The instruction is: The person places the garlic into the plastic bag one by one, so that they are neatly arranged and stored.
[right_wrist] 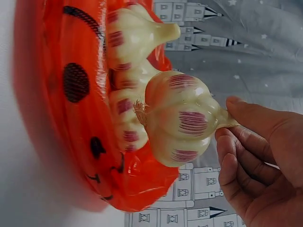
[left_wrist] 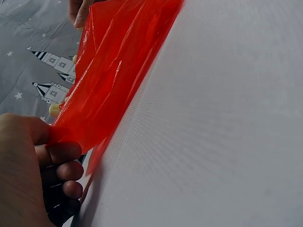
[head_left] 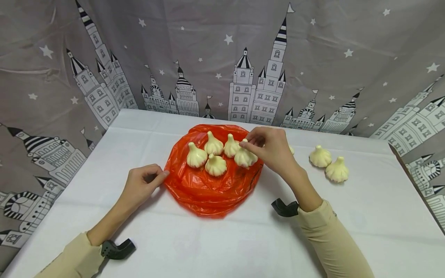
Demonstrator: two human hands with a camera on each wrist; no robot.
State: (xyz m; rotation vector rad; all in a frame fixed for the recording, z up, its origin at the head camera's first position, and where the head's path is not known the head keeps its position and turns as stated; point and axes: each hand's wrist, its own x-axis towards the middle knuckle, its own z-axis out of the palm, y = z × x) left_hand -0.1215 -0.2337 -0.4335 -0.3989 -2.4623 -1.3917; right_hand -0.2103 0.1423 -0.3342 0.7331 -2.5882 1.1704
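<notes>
A red plastic bag lies spread on the table with its mouth open, and several garlic bulbs sit in it. At its left side, my left hand pinches the bag's rim between thumb and index finger; the left wrist view shows the red film stretched from those fingers. My right hand holds one garlic bulb by its stem over the bag's right part. That bulb is cream with purple streaks and dry roots at its base. Dark printed marks show on the bag's side in the right wrist view.
To the right, two garlic bulbs lie side by side on the white tablecloth. Another bulb is mostly hidden behind my right hand. A grey curtain printed with castles and stars hangs along the table's back.
</notes>
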